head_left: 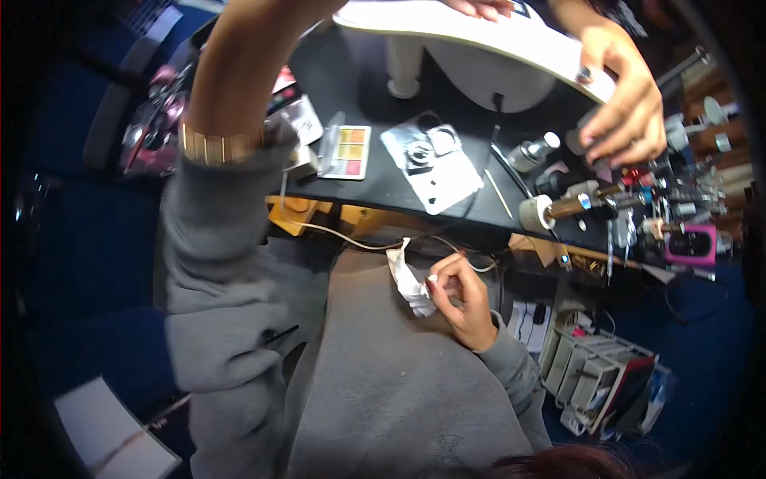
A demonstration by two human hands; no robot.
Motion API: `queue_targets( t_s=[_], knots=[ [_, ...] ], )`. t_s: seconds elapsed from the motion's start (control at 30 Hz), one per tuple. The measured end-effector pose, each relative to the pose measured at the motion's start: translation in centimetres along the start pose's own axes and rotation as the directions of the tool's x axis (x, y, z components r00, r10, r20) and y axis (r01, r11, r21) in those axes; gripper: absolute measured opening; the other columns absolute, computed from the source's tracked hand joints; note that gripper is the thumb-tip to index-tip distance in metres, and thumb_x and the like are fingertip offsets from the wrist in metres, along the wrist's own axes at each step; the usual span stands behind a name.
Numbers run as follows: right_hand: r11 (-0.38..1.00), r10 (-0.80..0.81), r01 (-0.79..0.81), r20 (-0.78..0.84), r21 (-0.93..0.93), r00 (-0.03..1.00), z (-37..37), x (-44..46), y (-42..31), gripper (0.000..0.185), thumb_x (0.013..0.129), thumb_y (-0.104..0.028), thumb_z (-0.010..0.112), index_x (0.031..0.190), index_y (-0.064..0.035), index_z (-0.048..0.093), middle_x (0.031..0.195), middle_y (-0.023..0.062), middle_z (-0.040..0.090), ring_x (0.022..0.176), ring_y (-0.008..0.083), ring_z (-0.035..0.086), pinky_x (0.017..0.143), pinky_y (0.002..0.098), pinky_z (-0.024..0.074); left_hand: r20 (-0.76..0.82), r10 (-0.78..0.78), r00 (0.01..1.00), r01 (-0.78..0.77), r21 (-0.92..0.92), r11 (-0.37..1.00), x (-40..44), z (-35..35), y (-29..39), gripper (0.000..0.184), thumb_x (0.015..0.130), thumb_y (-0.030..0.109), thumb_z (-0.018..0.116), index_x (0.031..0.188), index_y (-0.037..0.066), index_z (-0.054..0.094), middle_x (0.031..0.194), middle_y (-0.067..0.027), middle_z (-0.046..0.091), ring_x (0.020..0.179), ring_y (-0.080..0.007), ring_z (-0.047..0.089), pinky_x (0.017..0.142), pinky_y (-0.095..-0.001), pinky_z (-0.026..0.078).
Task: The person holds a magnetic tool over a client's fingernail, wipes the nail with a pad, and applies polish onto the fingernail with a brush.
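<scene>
In front of my grey-clothed lap, my right hand (464, 302) pinches a crumpled white tissue (407, 283), which hangs out to the left. My left arm reaches up past the top edge, a gold bracelet-like band (227, 149) at its sleeve cuff. Fingertips (483, 8) show at the top on a white curved board (447, 20); the cut-off view leaves it unclear whether they are mine. At the board's right end rests another person's hand (626, 108) with a ring, its fingers near a dark object (576, 142).
A palette (349, 152) and a white card (443, 180) lie on the black table (335, 80). Several bottles, including a silver-capped one (533, 152), crowd its right side. A thin stick (499, 194) lies near the front edge. A cable (343, 236) hangs below; a white rack (594, 375) stands on the floor.
</scene>
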State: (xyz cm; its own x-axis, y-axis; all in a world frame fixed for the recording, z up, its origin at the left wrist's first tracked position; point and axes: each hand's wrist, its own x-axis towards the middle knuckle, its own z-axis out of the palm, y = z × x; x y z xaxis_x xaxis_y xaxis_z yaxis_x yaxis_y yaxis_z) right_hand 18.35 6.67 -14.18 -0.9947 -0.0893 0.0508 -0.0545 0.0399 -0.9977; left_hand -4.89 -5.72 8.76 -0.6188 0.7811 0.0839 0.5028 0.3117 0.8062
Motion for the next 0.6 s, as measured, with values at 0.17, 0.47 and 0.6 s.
queue_targets(
  t_s=[0.17,0.47,0.6],
  knots=[
    [0.925,-0.228,0.211,0.017,0.316,0.974,0.7,1.6,-3.7,0.031,0.075,0.011,0.062,0.095,0.0008,0.040,0.098,0.0114,0.046,0.090,0.0150,0.057,0.079,0.0243,0.0533,-0.185,-0.186,0.965,0.195,0.035,0.980,-13.5,9.1,-0.3,0.039,0.081,0.013,0.062,0.115,-0.003,0.050,0.112,-0.0194,0.057,0.103,-0.0250,0.058,0.089,-0.0342,0.047],
    [0.834,-0.440,0.341,0.151,0.434,0.885,3.5,5.1,-5.6,0.028,0.086,-0.007,0.056,0.108,0.0008,0.041,0.100,0.0194,0.054,0.087,0.0224,0.060,0.076,0.0289,0.0501,-0.500,-0.440,0.746,0.528,0.042,0.848,-23.4,5.3,-0.6,0.008,0.076,0.001,0.061,0.081,0.002,0.067,0.072,-0.0084,0.066,0.065,-0.0122,0.064,0.058,-0.0223,0.049],
    [0.899,-0.249,0.201,0.077,0.389,0.966,3.1,4.8,-4.8,0.020,0.087,0.001,0.046,0.106,0.0025,0.042,0.102,0.0187,0.054,0.087,0.0210,0.061,0.075,0.0293,0.0508,-0.999,-0.040,-0.021,0.772,-0.042,0.634,-31.0,0.7,-5.8,0.014,0.088,0.010,0.054,0.090,-0.003,0.058,0.080,-0.0082,0.066,0.075,-0.0056,0.058,0.065,-0.0215,0.046]
  ],
)
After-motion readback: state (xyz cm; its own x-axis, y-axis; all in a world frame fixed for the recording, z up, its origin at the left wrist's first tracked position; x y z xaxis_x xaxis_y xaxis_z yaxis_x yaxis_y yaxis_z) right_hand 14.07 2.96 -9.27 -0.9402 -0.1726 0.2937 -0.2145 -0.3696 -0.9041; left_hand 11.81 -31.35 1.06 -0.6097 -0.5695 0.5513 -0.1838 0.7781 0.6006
